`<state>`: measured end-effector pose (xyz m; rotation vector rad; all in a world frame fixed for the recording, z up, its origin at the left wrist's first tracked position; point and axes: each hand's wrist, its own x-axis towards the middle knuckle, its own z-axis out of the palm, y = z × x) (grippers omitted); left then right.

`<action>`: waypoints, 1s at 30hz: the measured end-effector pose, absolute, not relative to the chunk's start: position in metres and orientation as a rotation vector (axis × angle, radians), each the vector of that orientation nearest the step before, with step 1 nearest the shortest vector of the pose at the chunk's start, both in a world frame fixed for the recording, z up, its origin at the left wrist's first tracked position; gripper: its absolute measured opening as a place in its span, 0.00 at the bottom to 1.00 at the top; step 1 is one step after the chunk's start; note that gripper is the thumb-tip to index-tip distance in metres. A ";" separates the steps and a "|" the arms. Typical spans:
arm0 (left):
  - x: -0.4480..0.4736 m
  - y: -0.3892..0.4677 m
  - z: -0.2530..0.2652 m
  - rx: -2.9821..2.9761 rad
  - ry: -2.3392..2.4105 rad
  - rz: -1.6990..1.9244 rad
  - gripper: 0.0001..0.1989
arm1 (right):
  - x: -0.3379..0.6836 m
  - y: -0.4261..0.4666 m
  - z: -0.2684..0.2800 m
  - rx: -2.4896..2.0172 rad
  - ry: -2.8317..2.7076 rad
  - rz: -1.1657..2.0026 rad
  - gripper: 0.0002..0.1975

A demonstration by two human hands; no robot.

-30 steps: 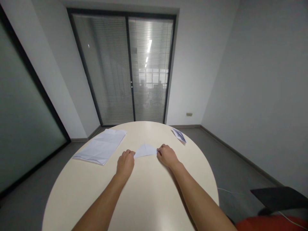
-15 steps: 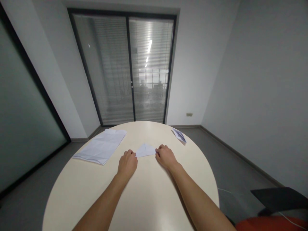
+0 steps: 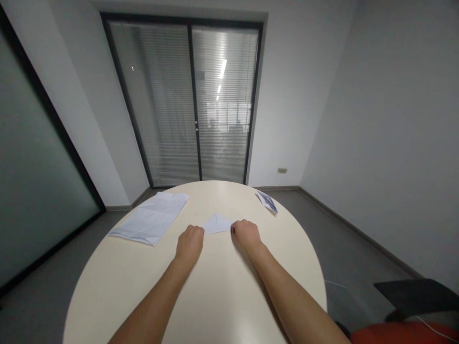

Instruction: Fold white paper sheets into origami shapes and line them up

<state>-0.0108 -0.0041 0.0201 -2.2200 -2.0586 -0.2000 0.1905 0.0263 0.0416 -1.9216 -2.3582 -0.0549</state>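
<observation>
A small folded piece of white paper (image 3: 216, 223), roughly triangular with a crease down its middle, lies between my hands on the pale round table (image 3: 211, 296). My left hand (image 3: 190, 242) is closed, its curled fingers at the paper's left corner. At the right corner, my right hand (image 3: 246, 234) is closed too, thumb and fingers pinching there. The fingertips of both hands are partly hidden by the hands themselves.
Large creased white sheets (image 3: 152, 219) lie on the table's left side. A folded paper with a dark print (image 3: 267, 202) sits near the far right edge. To the lower right stands a chair with a red seat (image 3: 401, 333). Beyond the table is a glazed door with blinds (image 3: 222, 143).
The fingers of both hands have curled in more at the paper's corners. My right hand has shifted slightly. The folded paper has hardly moved.
</observation>
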 end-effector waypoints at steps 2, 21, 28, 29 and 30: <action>-0.009 -0.005 0.023 -2.188 -2.101 -0.164 0.18 | 0.188 0.024 0.045 -1.981 -2.311 -0.076 0.15; 0.010 -0.020 0.041 -2.224 -2.052 -0.118 0.14 | 0.181 0.017 0.044 -1.884 -2.355 -0.006 0.16; 0.008 -0.018 0.035 -2.248 -2.006 -0.137 0.15 | 0.183 0.020 0.036 -1.795 -2.377 0.061 0.16; 0.008 -0.018 0.034 -2.248 -2.003 -0.144 0.15 | 0.185 0.021 0.033 -1.726 -2.398 0.085 0.16; 0.008 -0.017 0.033 -2.248 -2.002 -0.151 0.15 | 0.187 0.024 0.029 -1.654 -2.416 0.104 0.16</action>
